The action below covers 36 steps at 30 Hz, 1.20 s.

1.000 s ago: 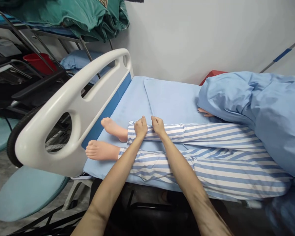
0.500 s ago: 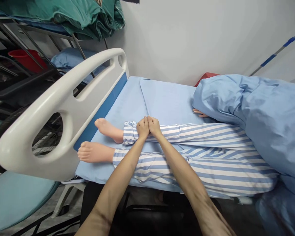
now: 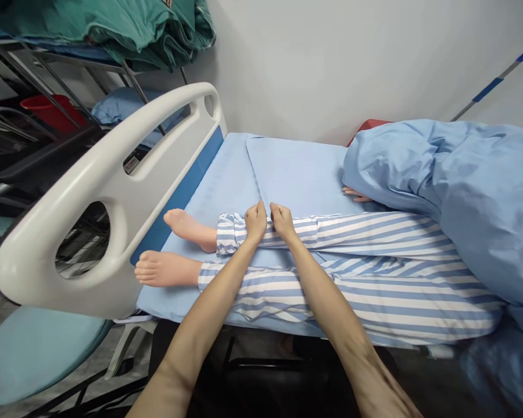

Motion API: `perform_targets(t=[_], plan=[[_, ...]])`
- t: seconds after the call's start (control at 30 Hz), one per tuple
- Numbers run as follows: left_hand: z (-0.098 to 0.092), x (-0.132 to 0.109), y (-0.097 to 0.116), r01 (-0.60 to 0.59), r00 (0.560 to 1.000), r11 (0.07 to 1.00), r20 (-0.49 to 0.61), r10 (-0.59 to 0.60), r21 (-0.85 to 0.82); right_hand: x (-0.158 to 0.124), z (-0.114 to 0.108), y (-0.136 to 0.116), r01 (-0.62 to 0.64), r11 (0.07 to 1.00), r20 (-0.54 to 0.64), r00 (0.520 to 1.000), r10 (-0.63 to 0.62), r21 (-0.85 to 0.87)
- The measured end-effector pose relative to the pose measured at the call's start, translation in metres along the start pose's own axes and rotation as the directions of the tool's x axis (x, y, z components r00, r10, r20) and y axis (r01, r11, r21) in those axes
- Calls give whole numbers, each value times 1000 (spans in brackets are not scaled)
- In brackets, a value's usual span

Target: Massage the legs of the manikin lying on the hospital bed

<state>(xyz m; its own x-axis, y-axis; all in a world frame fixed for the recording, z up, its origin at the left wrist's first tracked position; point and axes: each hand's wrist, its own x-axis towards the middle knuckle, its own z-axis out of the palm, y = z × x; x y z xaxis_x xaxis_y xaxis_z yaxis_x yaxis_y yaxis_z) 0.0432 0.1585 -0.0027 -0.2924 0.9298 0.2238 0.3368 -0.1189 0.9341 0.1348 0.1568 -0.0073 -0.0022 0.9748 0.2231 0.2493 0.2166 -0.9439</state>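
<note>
A manikin's legs in blue-and-white striped trousers [image 3: 375,232] lie along the bed, with its bare near foot [image 3: 168,269] and far foot [image 3: 189,229] toward the footboard. Over the far shin, my left hand [image 3: 255,222] is closed in a fist nearer the ankle. My right hand [image 3: 282,222], a fist too, is just to its right, nearer the knee, with a narrow gap between them. Both seem to rest on or just above the trouser leg; the exact contact is hidden. The cloth near them is not visibly pulled up. My forearms cross over the near leg.
A white footboard [image 3: 108,154] closes off the left end of the light blue bed sheet [image 3: 296,162]. At right a blue quilt [image 3: 483,174] covers the upper body; a manikin hand [image 3: 356,193] peeks out. A round pale-blue seat [image 3: 39,354] stands at lower left.
My fists have parted: they were pressed together on the far shin and now have a gap, the right hand having shifted slightly right. The legs have not visibly moved.
</note>
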Motion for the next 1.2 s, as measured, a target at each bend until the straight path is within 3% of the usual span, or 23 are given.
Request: perform_targets(t=[0.13,0.27,0.4,0.5,0.57,0.67,0.83,0.93,1.03,1.2], plan=[[13,0,14,8,998,994,-54,-13,-105,2,-3,-1,-12,997,-19,1000,13,79],[20,-12,9,-7,999,999,-49,10,47,0,0,1,-1,999,-59,998,3,45],[20,-15,-1,-43,998,994,-32,47,102,-1,-3,-12,17,968,-28,999,-24,-251],[19,-14,-3,-60,998,994,-8,61,93,0,-15,-28,120,806,91,992,-82,-580],[20,-15,-3,-61,998,993,11,61,105,0,-23,-32,182,722,164,982,-97,-667],[20,-18,-2,-61,998,989,14,60,132,-2,-31,-22,138,802,115,990,-88,-582],[25,-17,9,-27,998,997,54,23,66,-3,-35,5,24,980,-82,996,-41,-200],[34,-14,25,7,995,995,101,4,-102,-1,-37,7,0,998,-120,993,-7,-57],[45,-15,37,-15,997,980,76,30,-197,0,-39,5,6,1000,-127,992,-5,13],[51,-21,26,-17,1000,1000,17,17,8,0,-38,7,0,1000,-168,986,4,25]])
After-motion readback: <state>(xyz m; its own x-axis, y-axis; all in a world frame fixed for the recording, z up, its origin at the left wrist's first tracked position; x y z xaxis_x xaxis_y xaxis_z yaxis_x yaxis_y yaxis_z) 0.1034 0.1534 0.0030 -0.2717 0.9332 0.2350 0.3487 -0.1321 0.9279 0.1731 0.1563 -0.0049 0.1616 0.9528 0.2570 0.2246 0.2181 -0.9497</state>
